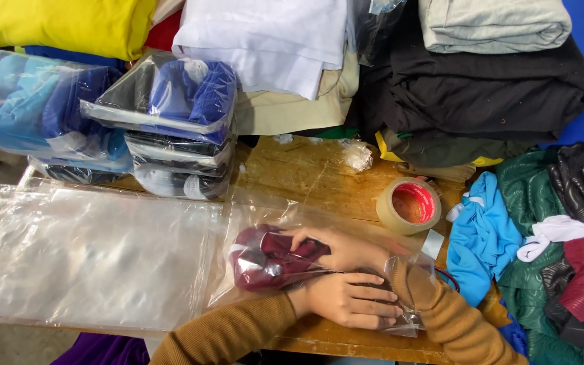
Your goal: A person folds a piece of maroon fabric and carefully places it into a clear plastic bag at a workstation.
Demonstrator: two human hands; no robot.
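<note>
A folded maroon garment [265, 260] lies inside a clear plastic bag [258, 216] on the wooden table [319, 176]. My right hand [336, 247] reaches into the bag from the right, its fingers on the garment's edge. Just below it, my left hand [346, 301] lies flat on the bag's open end and presses it down. Both arms wear brown knit sleeves.
A stack of empty clear bags [82, 253] lies to the left. Behind them stand several packed bags of blue garments [170, 122]. A roll of tape [410, 205] sits right of the hands. Folded cloth [481, 88] fills the back; loose garments [562, 243] are heaped at right.
</note>
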